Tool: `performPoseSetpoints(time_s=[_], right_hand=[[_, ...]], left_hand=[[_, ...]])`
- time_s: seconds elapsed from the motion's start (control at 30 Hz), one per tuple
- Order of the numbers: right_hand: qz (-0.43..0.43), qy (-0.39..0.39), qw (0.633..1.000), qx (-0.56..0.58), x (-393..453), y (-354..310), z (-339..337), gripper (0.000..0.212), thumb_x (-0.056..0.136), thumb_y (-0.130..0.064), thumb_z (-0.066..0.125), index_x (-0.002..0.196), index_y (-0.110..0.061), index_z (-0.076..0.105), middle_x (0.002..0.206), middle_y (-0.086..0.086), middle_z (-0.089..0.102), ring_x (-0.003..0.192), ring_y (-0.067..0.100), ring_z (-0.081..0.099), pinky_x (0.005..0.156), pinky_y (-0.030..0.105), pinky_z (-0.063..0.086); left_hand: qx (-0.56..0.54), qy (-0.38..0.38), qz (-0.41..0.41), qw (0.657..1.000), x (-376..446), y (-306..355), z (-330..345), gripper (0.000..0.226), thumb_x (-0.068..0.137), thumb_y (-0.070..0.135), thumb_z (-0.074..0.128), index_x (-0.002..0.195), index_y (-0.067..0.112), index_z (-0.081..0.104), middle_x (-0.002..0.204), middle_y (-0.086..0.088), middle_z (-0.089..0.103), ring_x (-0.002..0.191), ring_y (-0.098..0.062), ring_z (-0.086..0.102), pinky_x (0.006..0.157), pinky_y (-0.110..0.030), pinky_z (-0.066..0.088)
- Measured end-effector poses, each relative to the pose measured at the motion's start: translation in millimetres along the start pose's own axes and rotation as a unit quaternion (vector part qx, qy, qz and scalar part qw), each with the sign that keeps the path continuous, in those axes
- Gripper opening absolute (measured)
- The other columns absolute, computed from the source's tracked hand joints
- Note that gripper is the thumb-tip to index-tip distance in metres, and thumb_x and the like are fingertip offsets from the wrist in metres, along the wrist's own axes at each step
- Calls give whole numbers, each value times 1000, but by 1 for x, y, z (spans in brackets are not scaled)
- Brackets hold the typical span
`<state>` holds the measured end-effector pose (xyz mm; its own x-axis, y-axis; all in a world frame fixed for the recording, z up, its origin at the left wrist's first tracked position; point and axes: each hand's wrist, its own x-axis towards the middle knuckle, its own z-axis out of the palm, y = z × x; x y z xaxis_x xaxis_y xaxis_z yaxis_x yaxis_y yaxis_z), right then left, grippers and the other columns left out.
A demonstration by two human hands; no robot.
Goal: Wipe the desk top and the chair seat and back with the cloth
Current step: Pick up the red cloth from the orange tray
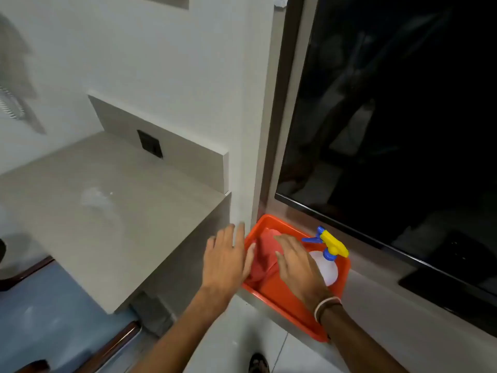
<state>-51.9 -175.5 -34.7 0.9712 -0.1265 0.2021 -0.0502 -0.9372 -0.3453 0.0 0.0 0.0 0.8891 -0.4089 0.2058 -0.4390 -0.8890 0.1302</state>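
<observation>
Two hands reach over the orange tray (285, 300) right of the grey worktop (102, 211): left hand (226, 262) spread, right hand (298, 262) flat on the pink cloth (265, 254) beside the spray bottle (326, 258).

A long grey stone-look ledge (376, 289) runs below the dark television screen. An orange rectangular plastic tray (293, 308) sits directly on its left end. Left of the tray, a pale grey matte desk top (88, 211) bears a whitish smear (94, 197).
</observation>
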Motion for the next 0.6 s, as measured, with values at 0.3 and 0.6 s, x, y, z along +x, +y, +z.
performPoseSetpoints(time_s=[0.3,0.6], right_hand=[[317,-140,933,92,78,29,73,64,96,-33,60,151,-11,35,154,17,43,143,36,42,116,43,40],[310,-82,906,277,83,64,82,16,83,-14,80,85,-8,65,82,8,63,84,22,61,75,37,47]], left_hand=[[-7,-270,-47,962,36,47,96,56,103,26,53,150,3,36,150,-21,46,133,-37,52,112,-46,49],[-73,-291,-103,948,47,32,91,32,93,10,56,124,5,59,131,-19,64,121,-37,59,103,-46,52]])
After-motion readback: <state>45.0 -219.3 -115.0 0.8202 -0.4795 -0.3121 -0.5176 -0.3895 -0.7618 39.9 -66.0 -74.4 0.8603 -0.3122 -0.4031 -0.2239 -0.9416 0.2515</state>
